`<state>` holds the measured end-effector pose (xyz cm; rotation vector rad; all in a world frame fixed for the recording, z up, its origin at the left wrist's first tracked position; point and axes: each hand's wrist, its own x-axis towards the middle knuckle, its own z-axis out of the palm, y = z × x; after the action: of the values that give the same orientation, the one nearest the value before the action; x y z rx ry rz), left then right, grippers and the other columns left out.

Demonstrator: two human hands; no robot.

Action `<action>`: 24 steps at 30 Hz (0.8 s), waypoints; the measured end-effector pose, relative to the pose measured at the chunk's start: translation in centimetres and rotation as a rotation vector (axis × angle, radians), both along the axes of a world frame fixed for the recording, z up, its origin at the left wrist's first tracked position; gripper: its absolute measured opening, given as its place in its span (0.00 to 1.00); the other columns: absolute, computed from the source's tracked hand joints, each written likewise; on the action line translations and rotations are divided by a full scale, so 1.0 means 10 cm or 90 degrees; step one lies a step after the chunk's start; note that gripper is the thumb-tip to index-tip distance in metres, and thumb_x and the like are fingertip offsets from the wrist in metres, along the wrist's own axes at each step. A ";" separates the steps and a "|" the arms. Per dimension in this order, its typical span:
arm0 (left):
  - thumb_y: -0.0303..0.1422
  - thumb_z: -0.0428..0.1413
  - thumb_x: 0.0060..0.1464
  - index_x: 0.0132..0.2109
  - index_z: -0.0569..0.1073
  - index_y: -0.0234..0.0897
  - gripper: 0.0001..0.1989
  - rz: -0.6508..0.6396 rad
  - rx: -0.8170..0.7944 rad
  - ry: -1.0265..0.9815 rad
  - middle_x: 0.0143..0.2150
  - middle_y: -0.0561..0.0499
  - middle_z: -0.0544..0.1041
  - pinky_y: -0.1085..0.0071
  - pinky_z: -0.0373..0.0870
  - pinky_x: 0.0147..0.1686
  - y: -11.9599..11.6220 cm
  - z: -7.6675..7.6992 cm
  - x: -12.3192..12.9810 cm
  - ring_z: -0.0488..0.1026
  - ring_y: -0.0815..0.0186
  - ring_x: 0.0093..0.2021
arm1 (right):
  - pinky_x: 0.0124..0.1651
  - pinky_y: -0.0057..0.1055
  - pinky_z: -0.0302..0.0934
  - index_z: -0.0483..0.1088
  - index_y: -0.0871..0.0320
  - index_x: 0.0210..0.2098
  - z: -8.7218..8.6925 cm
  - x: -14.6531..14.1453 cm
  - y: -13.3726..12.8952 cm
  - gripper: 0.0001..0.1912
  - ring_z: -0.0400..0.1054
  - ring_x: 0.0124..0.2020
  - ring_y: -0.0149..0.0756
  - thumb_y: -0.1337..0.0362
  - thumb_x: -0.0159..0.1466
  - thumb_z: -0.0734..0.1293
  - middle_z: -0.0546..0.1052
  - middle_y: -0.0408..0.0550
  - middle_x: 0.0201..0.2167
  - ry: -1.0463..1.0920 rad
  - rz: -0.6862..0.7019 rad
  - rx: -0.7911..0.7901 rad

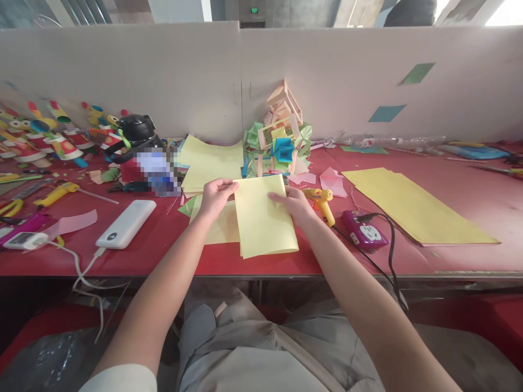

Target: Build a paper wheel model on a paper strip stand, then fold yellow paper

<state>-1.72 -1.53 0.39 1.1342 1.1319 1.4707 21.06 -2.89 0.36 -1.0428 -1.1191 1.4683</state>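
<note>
Clock directions take the held sheet as the centre, with twelve pointing away from the wearer. Nearest, at six o'clock, is the person's lap in grey trousers (pixel 245 354). Above the near edge of a red tabletop (pixel 408 264), both hands hold a pale yellow sheet (pixel 265 223) that looks doubled over. The left hand (pixel 216 197) pinches its far left corner between thumb and fingers; the right hand (pixel 295 204) grips its right edge, thumb on top, fingers mostly hidden behind.

More pale yellow paper (pixel 223 224) lies partly beneath the sheet. At nine o'clock rests a white power bank (pixel 126 223) with its cable. At three, past the right forearm, sits a purple power strip (pixel 365 231) with a black cord hanging over the edge; deeper yellow sheets (pixel 425 209) lie beyond. A yellow glue gun (pixel 322 202) crowds the space just beyond the right hand.

Farther off, a pile of folded paper shapes (pixel 281 147) blocks twelve o'clock, loose sheets (pixel 214 155) lie at eleven, and a black-lidded flask (pixel 137 130) and colourful figures (pixel 61 136) stand at ten. A pale partition (pixel 122 71) closes the back.
</note>
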 end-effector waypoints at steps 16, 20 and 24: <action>0.44 0.73 0.34 0.38 0.79 0.34 0.26 -0.020 0.004 -0.003 0.32 0.46 0.82 0.62 0.78 0.40 -0.01 0.01 -0.01 0.80 0.58 0.36 | 0.37 0.42 0.74 0.78 0.56 0.42 -0.04 0.02 0.02 0.23 0.79 0.33 0.47 0.58 0.47 0.80 0.83 0.50 0.35 -0.009 0.010 0.015; 0.45 0.73 0.34 0.39 0.79 0.34 0.26 -0.017 0.002 0.002 0.33 0.46 0.82 0.62 0.77 0.41 -0.02 0.02 -0.01 0.80 0.58 0.38 | 0.37 0.41 0.74 0.77 0.56 0.41 -0.05 0.02 0.04 0.22 0.79 0.34 0.47 0.58 0.47 0.80 0.83 0.50 0.37 -0.019 0.006 0.020; 0.45 0.73 0.34 0.37 0.79 0.34 0.24 -0.012 -0.001 0.009 0.33 0.46 0.82 0.63 0.77 0.42 -0.04 0.04 0.00 0.79 0.58 0.38 | 0.36 0.40 0.73 0.78 0.56 0.39 -0.04 0.02 0.03 0.21 0.78 0.34 0.47 0.58 0.47 0.80 0.83 0.51 0.37 -0.019 -0.005 0.008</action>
<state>-1.75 -1.92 0.84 1.1526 1.1296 1.4488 21.26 -2.59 -0.06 -1.0621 -1.1425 1.4412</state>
